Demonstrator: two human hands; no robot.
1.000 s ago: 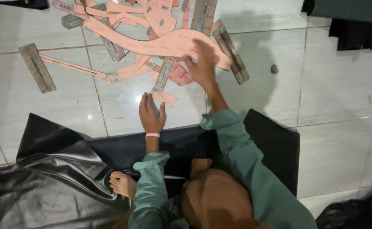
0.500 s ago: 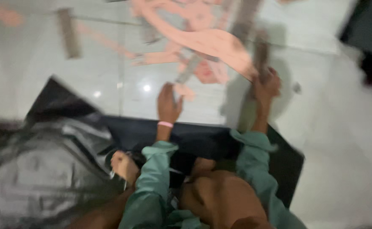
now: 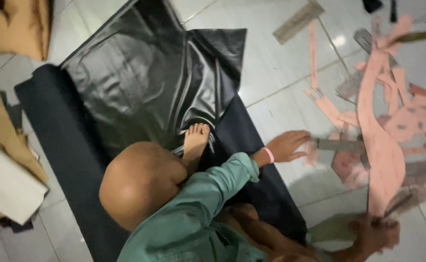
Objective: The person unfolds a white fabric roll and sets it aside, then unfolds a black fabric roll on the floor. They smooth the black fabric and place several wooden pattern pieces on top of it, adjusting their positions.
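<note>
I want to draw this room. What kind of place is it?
Probably a home craft or sewing corner on a tiled floor: pink cut-out pieces, a shiny black sheet, brown cardboard.

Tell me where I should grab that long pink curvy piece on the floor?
The long pink piece lies flat, with other pink scraps and grey strips crowding its narrow upper part. Its wide lower end, near the right hand, looks best: probably slide fingers under that edge from the bare tile side.

Left hand [image 3: 287,145] reaches out, fingers spread; right hand [image 3: 374,234] stretched forward, blurred.
</note>
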